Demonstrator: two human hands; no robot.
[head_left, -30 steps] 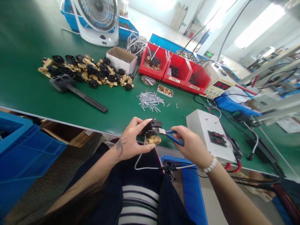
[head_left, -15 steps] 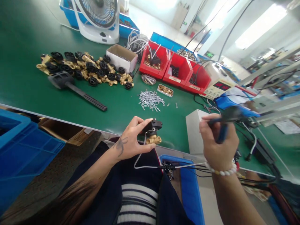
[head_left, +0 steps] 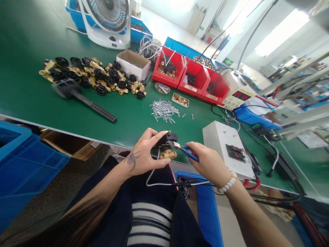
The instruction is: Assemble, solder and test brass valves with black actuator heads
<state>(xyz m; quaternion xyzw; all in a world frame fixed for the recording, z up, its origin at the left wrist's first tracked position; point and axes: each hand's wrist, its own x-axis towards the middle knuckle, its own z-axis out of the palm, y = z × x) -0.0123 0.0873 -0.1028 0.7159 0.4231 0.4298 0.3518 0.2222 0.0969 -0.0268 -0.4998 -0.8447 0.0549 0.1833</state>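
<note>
My left hand [head_left: 146, 151] is closed round a brass valve [head_left: 168, 154] with a black top, held at the table's front edge. A thin white cable hangs down from this piece. In my right hand [head_left: 209, 161] are blue-handled pliers [head_left: 190, 153], gripped by the handles. Their metal jaws meet the valve just under its black top; whether they pinch anything there is too small to tell. Beyond my hands lies a heap of small metal clips [head_left: 164, 110] on the green table [head_left: 133, 120].
A black long-handled tool [head_left: 87, 101] lies left, before a pile of brass fittings [head_left: 102, 77]. Red bins [head_left: 192, 87], a white carton [head_left: 133, 65] and a fan [head_left: 109, 37] stand behind. A white box [head_left: 226, 147] with a socket panel is at right.
My right hand has come leftward from beside the white box, bringing the pliers to the valve. My left hand keeps its hold in nearly the same spot.
</note>
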